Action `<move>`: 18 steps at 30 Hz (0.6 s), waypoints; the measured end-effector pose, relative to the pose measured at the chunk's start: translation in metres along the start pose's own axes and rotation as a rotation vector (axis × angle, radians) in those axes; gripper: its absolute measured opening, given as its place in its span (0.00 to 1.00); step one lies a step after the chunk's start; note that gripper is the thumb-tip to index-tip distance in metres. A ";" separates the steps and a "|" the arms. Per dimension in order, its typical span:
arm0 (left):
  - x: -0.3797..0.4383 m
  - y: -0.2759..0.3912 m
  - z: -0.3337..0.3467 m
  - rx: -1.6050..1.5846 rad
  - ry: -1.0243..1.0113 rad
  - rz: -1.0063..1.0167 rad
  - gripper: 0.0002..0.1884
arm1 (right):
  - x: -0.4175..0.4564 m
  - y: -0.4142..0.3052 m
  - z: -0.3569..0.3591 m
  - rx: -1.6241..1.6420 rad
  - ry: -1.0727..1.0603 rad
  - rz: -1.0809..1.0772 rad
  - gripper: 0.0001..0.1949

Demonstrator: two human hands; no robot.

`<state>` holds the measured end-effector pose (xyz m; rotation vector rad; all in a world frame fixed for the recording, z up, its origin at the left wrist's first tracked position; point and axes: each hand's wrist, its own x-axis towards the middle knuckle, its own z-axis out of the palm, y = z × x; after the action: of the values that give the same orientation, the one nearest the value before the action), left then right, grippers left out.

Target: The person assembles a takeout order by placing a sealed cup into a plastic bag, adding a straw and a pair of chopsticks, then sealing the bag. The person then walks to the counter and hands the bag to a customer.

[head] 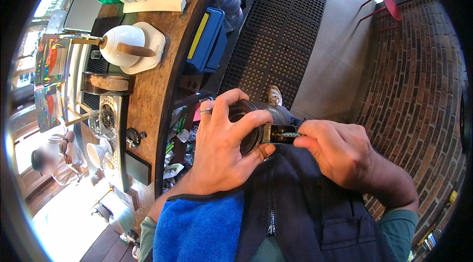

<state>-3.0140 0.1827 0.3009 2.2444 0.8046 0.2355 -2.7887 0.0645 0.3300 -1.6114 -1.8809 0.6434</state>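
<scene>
My left hand (225, 147) wraps over the round mouth of a dark-looking glass vessel (245, 112), held in front of my apron. A black and metallic fitting, possibly a handle bracket (275, 129), projects from the vessel's side toward the right. Pinched between the thumb and fingers of my right hand (338, 151) is a small ridged metal piece (290, 135), lying along that fitting. Its exact kind and its far end cannot be made out. A blue towel (199, 225) hangs on the dark apron (295, 195) below my hands.
The wooden counter (151, 88) on the left bears a white gooseneck kettle (123, 46), a metal drip tray (122, 166) and a white dripper (97, 155). Beneath sits a blue bin (210, 40). Rubber mats (284, 29) cover the floor. A person (61, 158) is beyond the counter.
</scene>
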 end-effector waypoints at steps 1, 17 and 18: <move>0.000 0.000 0.000 -0.006 -0.003 0.000 0.26 | 0.000 0.000 0.000 -0.007 -0.019 0.017 0.08; -0.001 0.006 0.005 0.039 0.002 -0.016 0.26 | 0.006 -0.001 -0.002 -0.070 -0.192 0.115 0.17; -0.001 0.006 0.005 0.035 -0.002 -0.019 0.26 | 0.006 -0.001 -0.002 -0.068 -0.220 0.129 0.16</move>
<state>-3.0097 0.1754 0.3015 2.2685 0.8350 0.2115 -2.7884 0.0705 0.3326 -1.7792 -1.9842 0.8504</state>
